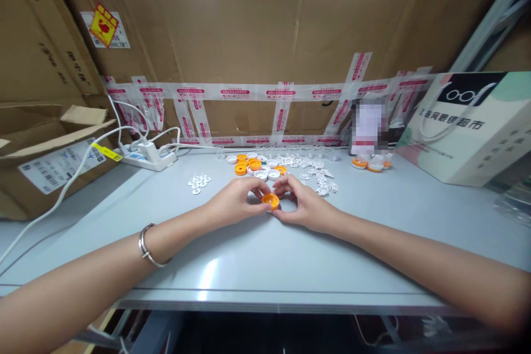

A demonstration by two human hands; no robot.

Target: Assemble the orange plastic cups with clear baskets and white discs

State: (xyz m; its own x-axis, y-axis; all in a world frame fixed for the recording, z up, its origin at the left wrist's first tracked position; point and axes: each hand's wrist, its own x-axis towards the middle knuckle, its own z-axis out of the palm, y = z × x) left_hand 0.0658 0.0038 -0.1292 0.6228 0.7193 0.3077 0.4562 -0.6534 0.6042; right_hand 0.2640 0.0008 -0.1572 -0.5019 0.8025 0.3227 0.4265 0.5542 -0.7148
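Both my hands meet at the middle of the grey table (257, 254) around a small orange cap (271, 200). My left hand (236, 199) pinches the cap from the left, a silver bracelet on its wrist. My right hand (305, 203) has its fingers curled against the cap's right side. Just beyond them lies a pile of orange and white caps (253, 166) and several small white ring parts (317, 174). A little cluster of white discs (198, 182) lies to the left.
A white power strip (145, 157) with cables sits at the back left beside an open cardboard box (45, 160). A printed paper bag (468, 127) stands at the right. Taped cardboard forms the back wall. A few orange-and-white caps (371, 164) lie near the bag.
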